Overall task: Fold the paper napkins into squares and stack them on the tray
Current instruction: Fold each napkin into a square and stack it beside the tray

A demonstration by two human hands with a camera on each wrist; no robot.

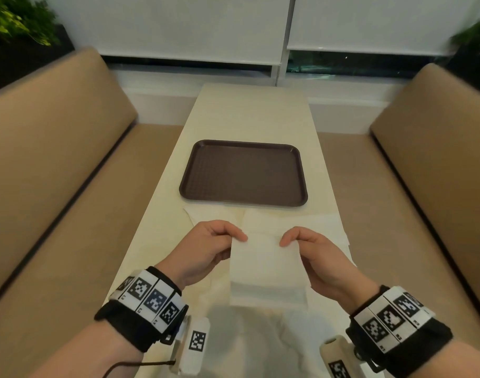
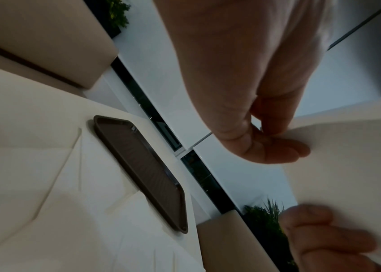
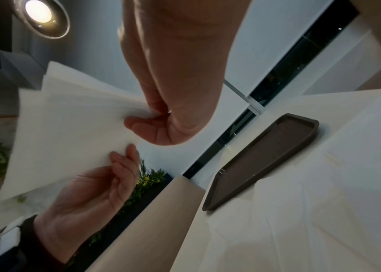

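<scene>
Between tan benches (image 1: 56, 148), white table (image 1: 249, 115)

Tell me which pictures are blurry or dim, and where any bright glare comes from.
Head view: evenly lit, edges bowed. Left wrist view: dim, with the right hand smeared at the bottom. Right wrist view: ceiling lamp glares top left; napkin edges soft.
</scene>
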